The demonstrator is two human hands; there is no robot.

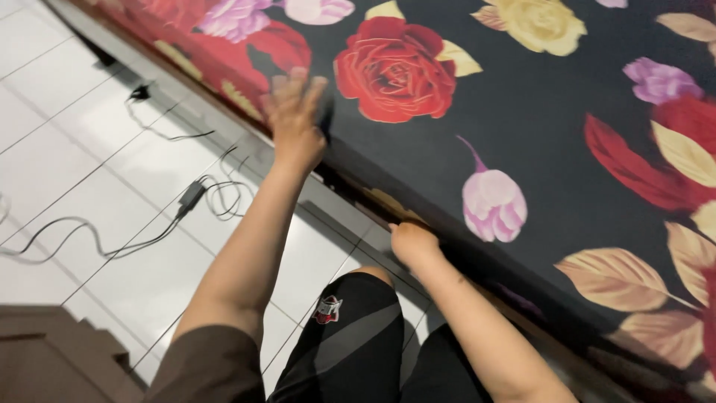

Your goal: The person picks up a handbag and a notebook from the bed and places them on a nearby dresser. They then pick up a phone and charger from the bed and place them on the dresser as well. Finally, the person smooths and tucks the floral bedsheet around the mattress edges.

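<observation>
Left hand point(294, 112) is pressing open-fingered on the floral sheet point(537, 119); right hand point(412, 242) is gripping its edge, fingers hidden. Uneven pulling may bunch the sheet.

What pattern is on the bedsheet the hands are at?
Black bedsheet printed with large red, pink, purple and yellow flowers and tan leaves; head view.
</observation>
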